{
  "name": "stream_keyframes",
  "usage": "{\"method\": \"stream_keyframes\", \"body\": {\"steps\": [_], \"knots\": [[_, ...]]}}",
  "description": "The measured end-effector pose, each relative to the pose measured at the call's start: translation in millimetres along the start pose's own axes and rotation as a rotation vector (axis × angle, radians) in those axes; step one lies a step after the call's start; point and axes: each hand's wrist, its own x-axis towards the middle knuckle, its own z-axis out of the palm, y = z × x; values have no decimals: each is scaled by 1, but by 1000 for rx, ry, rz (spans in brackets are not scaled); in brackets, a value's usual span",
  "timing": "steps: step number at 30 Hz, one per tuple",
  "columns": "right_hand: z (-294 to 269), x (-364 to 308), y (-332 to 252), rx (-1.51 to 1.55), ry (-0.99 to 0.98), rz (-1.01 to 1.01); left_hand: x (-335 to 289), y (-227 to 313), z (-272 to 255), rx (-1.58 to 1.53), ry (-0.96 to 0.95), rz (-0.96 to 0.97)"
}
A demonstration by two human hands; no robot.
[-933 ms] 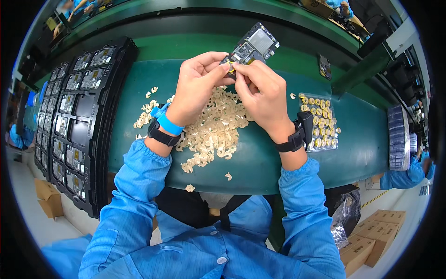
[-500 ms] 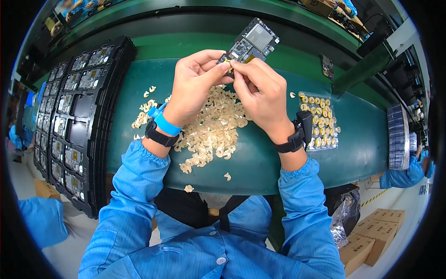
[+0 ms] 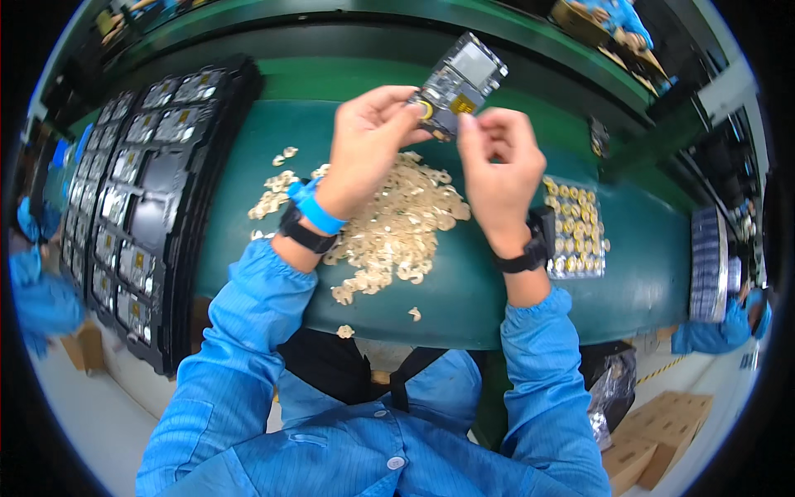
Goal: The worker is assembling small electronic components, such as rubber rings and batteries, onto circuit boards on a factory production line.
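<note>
My left hand [image 3: 364,145] grips a dark circuit board [image 3: 443,87] by its lower left end, thumb on the face and fingers behind. A silver shield and a gold-brown patch show on the board. Beside my left thumb lies a small yellow-rimmed round part [image 3: 426,109] on the board. My right hand [image 3: 503,166] is at the board's lower right edge, thumb and forefinger pinched together; blur hides whether anything is between them. Under both hands, a pile of small cream curved pieces [image 3: 397,228] spreads over the green table.
Black trays [image 3: 161,178] holding several circuit boards are stacked at the left. On the right lies a clear sheet [image 3: 580,272] with rows of yellow-rimmed round parts. Another dark device [image 3: 598,137] rests at the back right. Cardboard boxes [image 3: 662,422] stand on the floor.
My right hand has moved right, away from the round part, which now shows on the board. My left hand and the board have shifted slightly right.
</note>
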Motion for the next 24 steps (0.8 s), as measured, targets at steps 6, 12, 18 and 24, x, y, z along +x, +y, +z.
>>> {"method": "stream_keyframes", "body": {"steps": [6, 12, 18, 24], "knots": [[-11, 3, 24, 371, -320, 653, 10, -38, -1, 46, -61, -87], [-30, 29, 33, 191, -744, 778, 13, -29, -6, 795, 412, 358], [-23, 73, 66, 334, -467, 926, 20, -38, -33, 811, 387, 343], [-147, 21, 25, -178, -427, 607, 23, -33, -26, 752, 356, 355]]}}
